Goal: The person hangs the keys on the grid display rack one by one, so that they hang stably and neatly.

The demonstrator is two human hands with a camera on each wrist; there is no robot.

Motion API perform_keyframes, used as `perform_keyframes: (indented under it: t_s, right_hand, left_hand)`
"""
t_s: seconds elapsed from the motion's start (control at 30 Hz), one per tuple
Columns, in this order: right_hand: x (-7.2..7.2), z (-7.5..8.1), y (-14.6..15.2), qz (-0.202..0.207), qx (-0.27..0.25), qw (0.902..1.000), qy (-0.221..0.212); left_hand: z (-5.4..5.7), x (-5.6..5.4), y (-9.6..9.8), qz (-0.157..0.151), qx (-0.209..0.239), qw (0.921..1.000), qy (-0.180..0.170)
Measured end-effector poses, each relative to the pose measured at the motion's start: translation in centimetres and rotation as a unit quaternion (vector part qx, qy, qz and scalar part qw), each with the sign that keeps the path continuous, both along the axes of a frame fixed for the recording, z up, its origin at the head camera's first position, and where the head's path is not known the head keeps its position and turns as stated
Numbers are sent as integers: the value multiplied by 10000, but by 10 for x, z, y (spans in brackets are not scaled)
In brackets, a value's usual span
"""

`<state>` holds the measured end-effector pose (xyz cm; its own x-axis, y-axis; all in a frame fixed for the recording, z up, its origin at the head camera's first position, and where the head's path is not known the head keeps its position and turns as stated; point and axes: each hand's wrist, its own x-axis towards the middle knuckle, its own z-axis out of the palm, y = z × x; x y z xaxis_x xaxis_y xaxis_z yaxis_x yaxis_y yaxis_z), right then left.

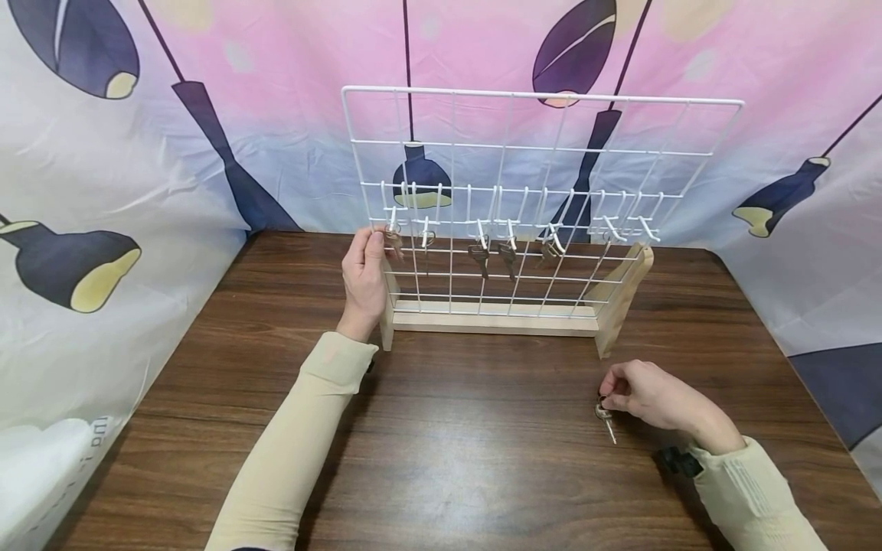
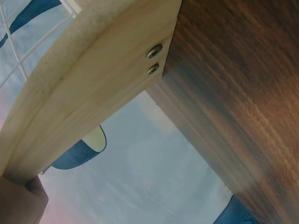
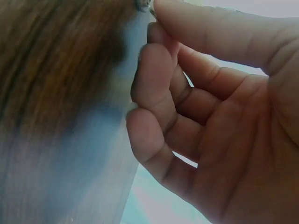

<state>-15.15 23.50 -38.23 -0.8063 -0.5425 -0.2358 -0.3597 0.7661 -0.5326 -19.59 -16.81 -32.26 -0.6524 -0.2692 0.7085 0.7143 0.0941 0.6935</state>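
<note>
My left hand [image 1: 365, 277] grips the left end of a white wire grid rack [image 1: 544, 96] on a wooden stand. In the left wrist view, part of that hand [image 2: 22, 203] lies at the upper end of the stand's wooden side panel [image 2: 93, 77]. Right of the stand's front, my right hand [image 1: 654, 396] pinches a key [image 1: 605, 417] by its ring, and the key hangs down over the table. The right wrist view shows thumb and fingertips [image 3: 152, 72] curled, with only a bit of metal at the top edge.
White hooks [image 1: 510, 229] line the grid, and several carry hanging keys [image 1: 480, 256]. The two rightmost hooks [image 1: 646, 229] bear no keys. The rack stands on a brown wooden table [image 1: 441, 444], with a patterned cloth [image 1: 289, 115] behind and at both sides.
</note>
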Motion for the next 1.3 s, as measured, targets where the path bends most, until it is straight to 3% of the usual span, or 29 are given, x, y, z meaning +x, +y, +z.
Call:
perform_keyframes:
  t_s: [0.6, 0.8, 0.97, 1.13, 1.3]
  right_hand:
    - [1, 8, 2, 87, 6, 9990, 442]
    - [3, 16, 0, 7, -73, 9963, 854]
    - [4, 22, -2, -141, -506, 9912, 1211]
    - [5, 28, -3, -377, -871, 9845, 1473]
    - [6, 33, -5, -543, -1374, 9679, 2033]
  left_hand:
    - [3, 1, 0, 15, -72, 9999, 72]
    - [3, 2, 0, 7, -87, 9999, 50]
    - [2, 0, 0, 36, -107, 9999, 13]
    - [-12, -12, -6, -7, -36, 10000, 42]
    - [-21, -20, -11, -18, -41, 9999, 123]
